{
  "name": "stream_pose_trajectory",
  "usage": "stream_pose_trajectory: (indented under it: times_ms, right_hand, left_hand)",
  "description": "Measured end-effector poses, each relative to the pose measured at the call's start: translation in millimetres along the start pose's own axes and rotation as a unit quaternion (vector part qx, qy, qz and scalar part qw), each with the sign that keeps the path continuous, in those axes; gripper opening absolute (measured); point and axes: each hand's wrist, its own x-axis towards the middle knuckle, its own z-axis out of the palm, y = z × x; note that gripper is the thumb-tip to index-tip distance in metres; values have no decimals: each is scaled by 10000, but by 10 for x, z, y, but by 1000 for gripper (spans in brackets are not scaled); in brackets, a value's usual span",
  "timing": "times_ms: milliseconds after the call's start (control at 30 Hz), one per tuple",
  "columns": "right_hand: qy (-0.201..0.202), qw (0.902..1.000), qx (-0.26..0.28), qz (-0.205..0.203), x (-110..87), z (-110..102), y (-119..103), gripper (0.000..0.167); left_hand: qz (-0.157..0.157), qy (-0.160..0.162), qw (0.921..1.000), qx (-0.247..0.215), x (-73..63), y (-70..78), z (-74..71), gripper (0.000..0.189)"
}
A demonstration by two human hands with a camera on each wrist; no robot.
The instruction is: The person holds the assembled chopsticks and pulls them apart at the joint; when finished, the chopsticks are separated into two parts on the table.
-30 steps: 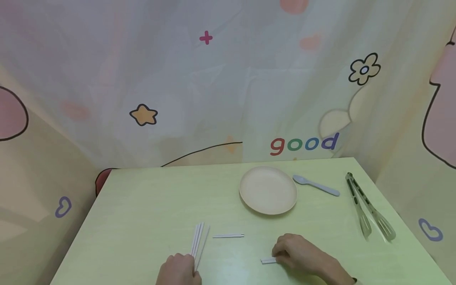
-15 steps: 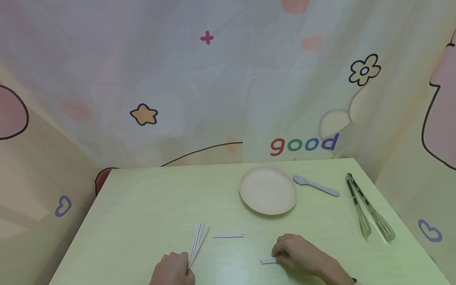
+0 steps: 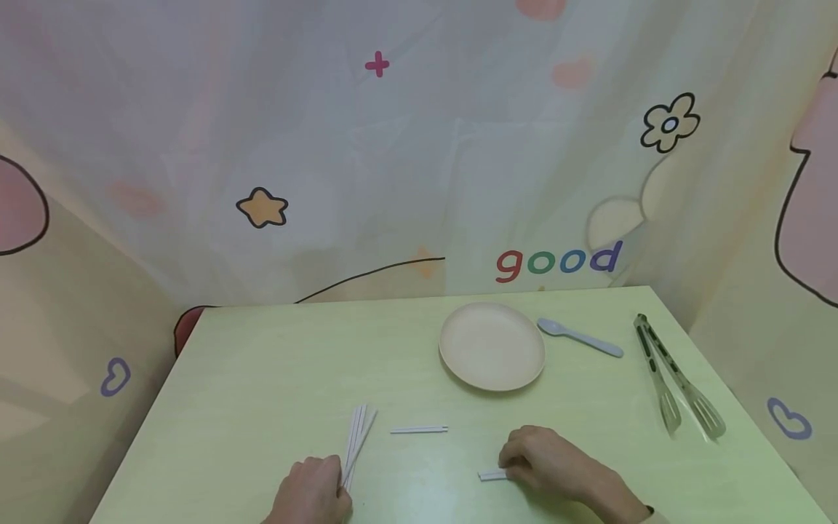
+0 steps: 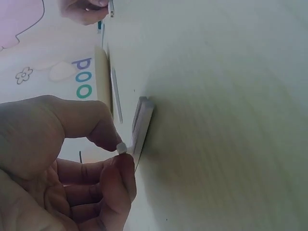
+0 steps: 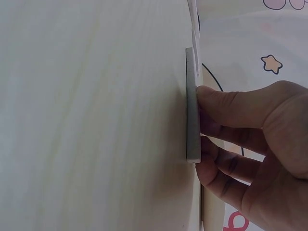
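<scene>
At the front of the table my left hand [image 3: 310, 489] pinches a slim white stick [image 4: 121, 147] by its squared end, thumb against index finger. That stick leans across a small bundle of white sticks [image 3: 353, 437] lying flat just beyond the hand. My right hand [image 3: 546, 462] holds a short white stick piece [image 5: 193, 110] low on the table, thumb and fingers along its side; in the head view only its left end pokes out. Between the hands lies a pair of thin white sticks [image 3: 419, 430], side by side.
A round beige plate [image 3: 492, 347] sits toward the back of the pale table [image 3: 275, 371]. Right of it are a grey-blue spoon [image 3: 580, 338] and a pair of tongs [image 3: 677, 378] with slotted ends. A printed curtain [image 3: 366, 167] hangs behind.
My left hand has shifted a little left, bringing the pinched stick from beside the bundle to across it. The right hand has kept its place on its stick piece.
</scene>
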Motion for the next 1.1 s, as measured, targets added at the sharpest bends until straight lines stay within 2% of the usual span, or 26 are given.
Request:
stream_pose_trajectory:
  times_ms: [167, 467, 800, 1100]
  right_hand:
    - [69, 9999, -81, -110, 6, -7, -2, 11]
    - [-8, 10000, -76, -54, 13, -19, -18, 10]
    - [9, 9999, -93, -144, 0, -1, -10, 12]
    - [-12, 9997, -39, -223, 8, -6, 14, 13]
  left_hand:
    - [125, 131, 9998, 67, 12, 0, -25, 11]
    - [205, 353, 9986, 339, 93, 31, -108, 21]
    - [819, 988, 9905, 494, 173, 35, -179, 25]
    - [1203, 1160, 9850, 425, 336, 133, -297, 19]
